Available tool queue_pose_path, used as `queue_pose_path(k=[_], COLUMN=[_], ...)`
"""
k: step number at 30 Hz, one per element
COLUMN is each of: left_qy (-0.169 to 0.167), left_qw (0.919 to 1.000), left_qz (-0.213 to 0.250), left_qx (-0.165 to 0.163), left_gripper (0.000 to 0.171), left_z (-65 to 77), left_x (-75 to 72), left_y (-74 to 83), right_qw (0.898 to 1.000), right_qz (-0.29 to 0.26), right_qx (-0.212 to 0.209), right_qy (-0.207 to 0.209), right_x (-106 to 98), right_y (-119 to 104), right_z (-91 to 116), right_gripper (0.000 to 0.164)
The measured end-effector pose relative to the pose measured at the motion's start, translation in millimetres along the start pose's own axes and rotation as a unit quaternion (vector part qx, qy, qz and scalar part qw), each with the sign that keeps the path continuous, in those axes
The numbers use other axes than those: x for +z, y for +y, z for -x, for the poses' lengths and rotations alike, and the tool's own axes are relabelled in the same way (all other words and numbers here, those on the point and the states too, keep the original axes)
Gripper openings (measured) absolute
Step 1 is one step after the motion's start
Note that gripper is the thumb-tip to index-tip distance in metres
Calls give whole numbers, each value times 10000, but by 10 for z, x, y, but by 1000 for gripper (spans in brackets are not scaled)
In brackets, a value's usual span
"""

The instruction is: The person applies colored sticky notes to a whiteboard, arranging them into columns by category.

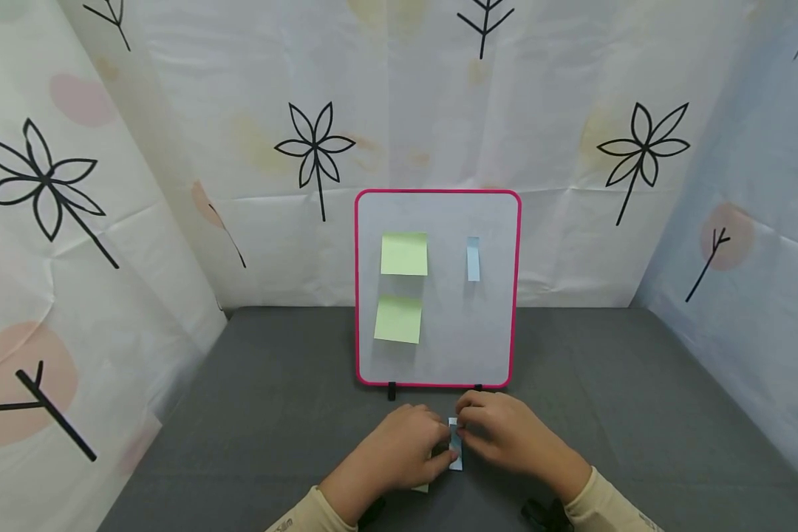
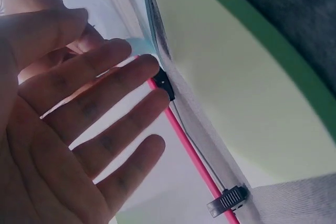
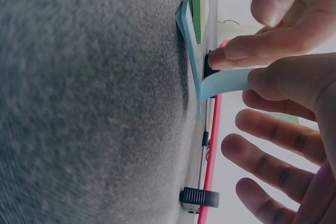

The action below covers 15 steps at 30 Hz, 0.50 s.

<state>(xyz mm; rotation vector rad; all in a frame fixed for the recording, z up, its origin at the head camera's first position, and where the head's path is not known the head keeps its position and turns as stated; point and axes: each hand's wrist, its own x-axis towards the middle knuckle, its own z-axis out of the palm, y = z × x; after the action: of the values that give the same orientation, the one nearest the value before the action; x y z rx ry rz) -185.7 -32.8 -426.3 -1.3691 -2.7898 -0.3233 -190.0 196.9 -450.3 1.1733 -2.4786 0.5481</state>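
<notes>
Between the two hands lies a narrow pad of light-blue sticky notes [image 1: 455,462] on the grey table. My right hand [image 1: 505,432] pinches the end of its top strip [image 3: 226,81] between thumb and index finger. That strip bends up from the pad, and one end still touches it. The other right fingers spread loosely. Just left of the pad, my left hand [image 1: 402,447] hovers with fingers extended, gripping nothing; its thumb tip is close to the pad. Under the left hand a pale-green sticky-note pad [image 2: 231,77] lies mostly hidden in the head view.
A whiteboard [image 1: 452,355] with a pink frame stands upright behind the hands on black feet [image 1: 391,391]. It bears an upper green note [image 1: 404,255], a lower green note [image 1: 397,320] and a blue strip [image 1: 473,258]. Patterned cloth walls [image 1: 239,148] surround the table [image 1: 286,369].
</notes>
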Motion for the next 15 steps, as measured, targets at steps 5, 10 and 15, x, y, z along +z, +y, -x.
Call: queue_pose_path(k=[5,10,15], left_qy=[16,13,-146], left_qw=[9997,9985,9978], left_qz=[-68,-117,-179], left_qx=[243,526,615], left_gripper=[20,19,14], left_z=[-12,-30,-44], left_x=[13,79,137], left_y=[34,45,47], right_qw=[9989,9967,9921], right_qz=[-293,-484,-655], right_qx=[360,649,1010], right_qy=[44,-58,-350], right_x=[0,-17,-22], right_y=[32,50,69], right_z=[14,23,33], right_gripper=[12,11,9])
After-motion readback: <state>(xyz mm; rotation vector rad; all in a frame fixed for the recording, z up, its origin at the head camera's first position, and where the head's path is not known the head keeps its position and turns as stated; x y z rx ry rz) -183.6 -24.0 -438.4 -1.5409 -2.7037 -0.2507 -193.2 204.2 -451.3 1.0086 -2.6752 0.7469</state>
